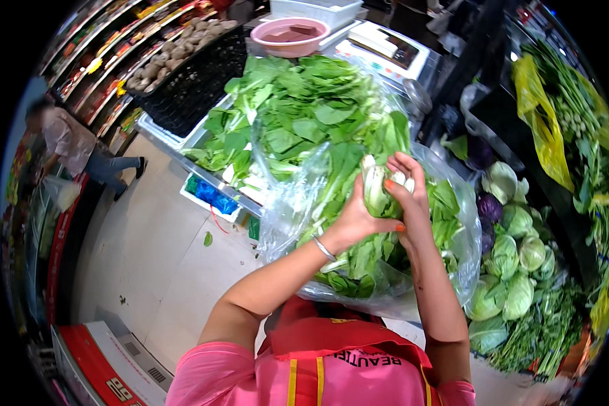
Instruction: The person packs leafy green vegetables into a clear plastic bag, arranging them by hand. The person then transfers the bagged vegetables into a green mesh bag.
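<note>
Several leafy greens with pale stalks [378, 188] are gathered between my two hands, stalk ends upward. My left hand [358, 218] wraps them from the left, a silver bangle on its wrist. On the other side, my right hand [408, 190] closes around the same stalks, its thumb across them. Beneath both hands lies a large clear plastic bag [289, 213], opened out and filled with more greens. A broad heap of leafy greens [309, 111] covers the table beyond it. The far leaf ends of the held bunch are partly hidden by my hands.
A pink basin [290, 48] and a white scale [385, 51] stand behind the heap. Potatoes [175, 51] fill part of a black crate at upper left. Cabbages [505, 254] are piled at right. A person [73, 137] stands at far left. A white box [210, 200] sits below the table.
</note>
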`<state>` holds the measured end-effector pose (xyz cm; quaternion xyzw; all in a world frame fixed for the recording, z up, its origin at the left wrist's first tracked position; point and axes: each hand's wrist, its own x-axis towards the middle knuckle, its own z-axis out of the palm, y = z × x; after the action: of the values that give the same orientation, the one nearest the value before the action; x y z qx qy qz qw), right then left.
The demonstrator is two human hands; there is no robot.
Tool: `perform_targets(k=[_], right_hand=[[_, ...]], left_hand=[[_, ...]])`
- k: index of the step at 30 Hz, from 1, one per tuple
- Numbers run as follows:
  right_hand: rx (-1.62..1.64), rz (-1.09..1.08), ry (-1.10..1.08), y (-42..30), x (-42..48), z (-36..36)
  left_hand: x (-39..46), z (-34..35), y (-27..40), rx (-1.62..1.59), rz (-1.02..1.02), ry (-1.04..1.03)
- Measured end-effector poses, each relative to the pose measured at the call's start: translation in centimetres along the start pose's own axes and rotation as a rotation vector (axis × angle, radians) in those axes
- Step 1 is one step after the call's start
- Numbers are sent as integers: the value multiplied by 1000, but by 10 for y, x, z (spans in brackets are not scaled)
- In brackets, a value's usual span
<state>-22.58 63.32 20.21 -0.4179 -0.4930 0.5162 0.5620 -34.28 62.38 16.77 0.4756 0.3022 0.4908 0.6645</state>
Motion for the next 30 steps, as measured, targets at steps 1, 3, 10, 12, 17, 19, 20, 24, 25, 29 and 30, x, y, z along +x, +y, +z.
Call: perform_targets(k=[1, 3, 10, 12, 17, 19, 20, 24, 25, 29, 30], right_hand=[[50, 31, -17, 0, -3, 6], [145, 96, -46, -4, -8, 16], [237, 98, -202, 4, -3, 35], [11, -5, -202, 12, 12, 27], [-539, 56, -430, 74, 42, 24], [-691, -206, -518, 102, 44, 54], [-730, -394, -566, 117, 44, 73], [-1060, -480, -610, 138, 36, 117], [-1257, -313, -738, 132, 35, 112], [-1656, -6, -1032, 94, 18, 70], [-1701, 57, -1075, 90, 19, 60]], left_hand=[[-1, -1, -5, -8, 50, 33], [-3, -9, -10, 4, 158, 55], [-16, -54, 3, 1, 38, 146], [-30, -87, 24, -11, -125, 171], [-79, -167, 79, -186, 2, 410], [-83, -191, 93, -146, 97, 497], [-90, -199, 100, -119, 147, 567], [-99, -237, 104, 60, 199, 651], [-101, -246, 105, 76, 171, 635], [-113, -270, 110, 254, 95, 606], [-108, -274, 111, 330, 88, 594]])
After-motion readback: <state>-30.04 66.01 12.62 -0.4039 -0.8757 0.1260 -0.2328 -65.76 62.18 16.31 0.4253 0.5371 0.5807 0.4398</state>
